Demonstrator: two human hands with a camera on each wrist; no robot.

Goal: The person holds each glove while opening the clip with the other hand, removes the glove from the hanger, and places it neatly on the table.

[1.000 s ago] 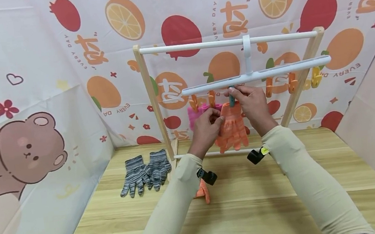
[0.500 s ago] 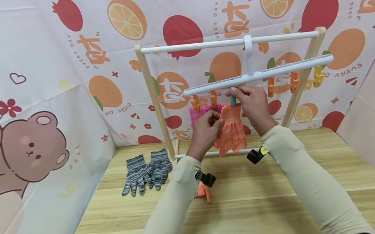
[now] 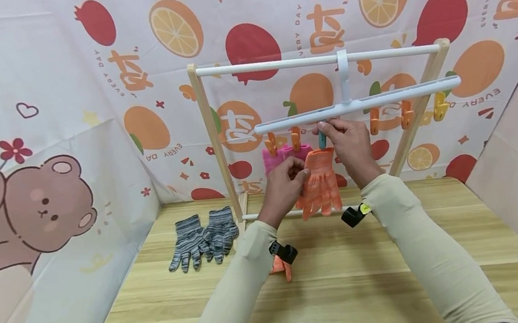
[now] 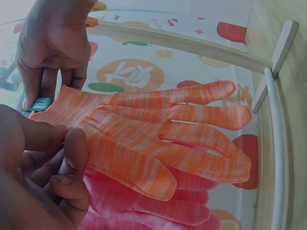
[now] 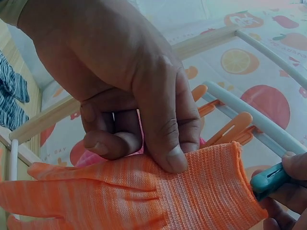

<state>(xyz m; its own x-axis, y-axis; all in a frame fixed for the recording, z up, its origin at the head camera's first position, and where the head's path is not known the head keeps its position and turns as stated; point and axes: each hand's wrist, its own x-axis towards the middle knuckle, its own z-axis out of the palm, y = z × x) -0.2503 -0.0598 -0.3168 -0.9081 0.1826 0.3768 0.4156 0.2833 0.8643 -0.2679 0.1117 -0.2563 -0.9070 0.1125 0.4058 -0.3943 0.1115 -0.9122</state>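
Note:
My left hand (image 3: pixel 283 188) pinches an orange knit glove (image 3: pixel 321 183) near its cuff, between thumb and fingertips; the glove's fingers hang down. My right hand (image 3: pixel 353 145) squeezes a teal clip (image 3: pixel 322 139) that hangs under a white hanger (image 3: pixel 376 99). In the right wrist view the teal clip (image 5: pixel 268 181) has its tip right at the cuff's edge. A pink glove (image 4: pixel 144 201) hangs behind the orange one, held by orange clips (image 3: pixel 295 138) at the hanger's left end. My left hand partly covers it in the head view.
The hanger hooks over the white top bar (image 3: pixel 272 65) of a wooden-sided rack and tilts down to the left. Orange clips (image 3: pixel 406 114) and a yellow clip (image 3: pixel 440 106) hang on its right. Grey striped gloves (image 3: pixel 189 244) and another orange piece (image 3: pixel 279 267) lie on the table.
The orange glove has moved down slightly with my left hand, so its cuff now sits lower against the teal clip. My right hand has stayed at the clip.

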